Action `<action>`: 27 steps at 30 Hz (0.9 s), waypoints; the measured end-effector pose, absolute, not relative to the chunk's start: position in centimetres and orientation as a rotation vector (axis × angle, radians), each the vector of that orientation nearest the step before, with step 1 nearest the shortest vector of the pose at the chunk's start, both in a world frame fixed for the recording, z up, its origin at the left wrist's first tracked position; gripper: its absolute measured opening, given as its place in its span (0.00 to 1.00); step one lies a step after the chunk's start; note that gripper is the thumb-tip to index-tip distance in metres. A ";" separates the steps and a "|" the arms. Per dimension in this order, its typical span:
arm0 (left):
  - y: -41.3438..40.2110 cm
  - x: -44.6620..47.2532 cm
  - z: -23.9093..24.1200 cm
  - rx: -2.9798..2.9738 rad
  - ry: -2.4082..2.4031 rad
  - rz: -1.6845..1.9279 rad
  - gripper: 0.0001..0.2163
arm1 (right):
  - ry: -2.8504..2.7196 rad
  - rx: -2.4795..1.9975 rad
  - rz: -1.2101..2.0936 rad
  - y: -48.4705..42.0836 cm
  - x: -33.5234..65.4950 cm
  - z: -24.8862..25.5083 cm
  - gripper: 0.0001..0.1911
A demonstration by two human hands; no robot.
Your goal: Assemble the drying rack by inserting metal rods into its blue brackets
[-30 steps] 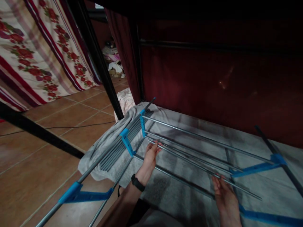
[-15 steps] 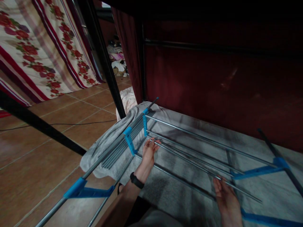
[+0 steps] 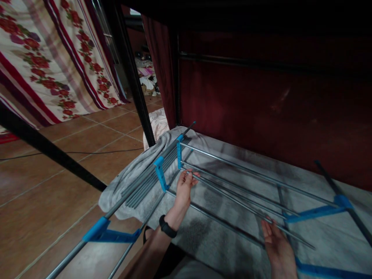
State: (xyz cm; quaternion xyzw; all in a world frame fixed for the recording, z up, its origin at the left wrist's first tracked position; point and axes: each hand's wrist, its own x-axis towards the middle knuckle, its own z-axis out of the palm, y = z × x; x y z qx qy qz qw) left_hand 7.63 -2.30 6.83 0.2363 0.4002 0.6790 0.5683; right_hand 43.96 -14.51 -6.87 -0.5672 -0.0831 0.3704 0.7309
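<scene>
A rack of thin metal rods (image 3: 232, 193) with blue plastic brackets (image 3: 160, 173) lies on a grey cloth (image 3: 209, 236) on the floor. My left hand (image 3: 184, 190), a black band at its wrist, pinches the left end of one loose rod close to a blue bracket. My right hand (image 3: 277, 248) grips the same rod near its right end, fingers curled round it. The rod runs slantwise between both hands, over the other rods.
A bundle of spare grey rods (image 3: 145, 186) lies on the cloth's left edge. A dark red fabric wall (image 3: 261, 108) stands behind. Black frame poles (image 3: 130, 73) cross at left over brown floor tiles (image 3: 58, 174). A flowered curtain (image 3: 49, 58) hangs at far left.
Both hands keep hold of the rod. The rod's left end has slid a little nearer the blue bracket; the view has shifted slightly left.
</scene>
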 end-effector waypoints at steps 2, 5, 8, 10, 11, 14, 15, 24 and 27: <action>-2.6 7.8 7.3 0.604 0.943 1.607 0.19 | -0.147 -1.258 0.816 -14.5 43.8 -6.7 0.16; -2.7 7.9 7.8 0.641 0.960 1.627 0.17 | -0.112 -1.272 0.799 -14.3 43.4 -6.6 0.11; -2.8 8.0 8.1 0.671 0.959 1.631 0.17 | -0.097 -1.276 0.794 -14.2 43.2 -6.5 0.10; -2.9 8.1 8.2 0.698 0.944 1.608 0.20 | -0.078 -1.268 0.809 -14.1 43.2 -6.4 0.09; -2.9 8.1 8.3 0.706 0.940 1.595 0.21 | -0.070 -1.260 0.819 -14.1 43.3 -6.4 0.09; -2.9 8.0 8.0 0.662 0.951 1.571 0.26 | -0.070 -1.240 0.836 -13.9 43.3 -5.9 0.09; -2.9 7.9 7.8 0.634 0.957 1.562 0.26 | -0.082 -1.234 0.835 -13.8 43.1 -5.7 0.10; -3.5 9.0 4.3 0.543 0.969 1.372 0.24 | -0.200 -1.069 0.859 -12.9 38.2 -2.2 0.13; -3.8 10.2 3.3 0.499 0.937 1.298 0.23 | -0.208 -1.058 0.880 -12.6 36.7 -1.5 0.12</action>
